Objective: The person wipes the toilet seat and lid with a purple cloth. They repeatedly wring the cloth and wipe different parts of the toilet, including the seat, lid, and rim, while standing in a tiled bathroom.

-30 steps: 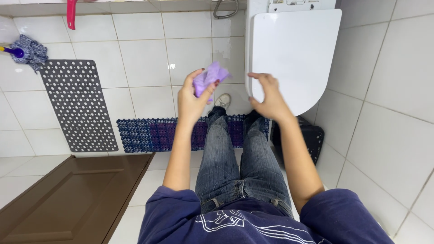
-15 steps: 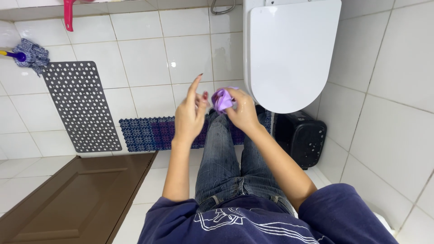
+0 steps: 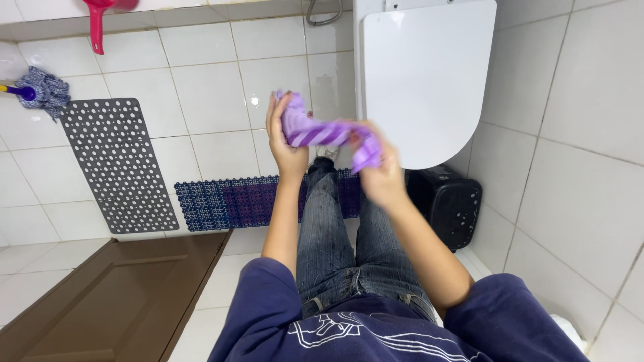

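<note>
The person stands over the tiled floor (image 3: 208, 74) with both arms raised in front of the chest, and between the 2 hands stretches a purple cloth (image 3: 322, 134) with pale stripes. Its long axis runs roughly side to side, from upper left to lower right, dipping slightly toward the right end. The left hand (image 3: 285, 137) is closed around the upper left end of the cloth, fingers curled over a bunched wad of it, the palm facing inward. The right hand (image 3: 381, 171) clamps the lower right end, where a loose fold hangs out past the knuckles. The middle of the cloth looks twisted into a narrow rope, taut between the 2 grips. It is held in the air above the person's jeans (image 3: 335, 241), just in front of the white toilet lid (image 3: 429, 80), which is shut, so I cannot tell what is under it.

Down by the right wall, below the lid, sits a small black bin (image 3: 449, 204) with small holes in its side; its contents are hidden from here. A dark blue and purple grid mat (image 3: 235, 201) lies on the floor behind the legs. To the left of it a grey perforated mat (image 3: 114, 161) lies flat on the tiles. A blue mop head (image 3: 41, 90) rests at the far left, and a red handle (image 3: 97, 23) shows near the top edge. A brown door (image 3: 107, 295) fills the lower left corner.
</note>
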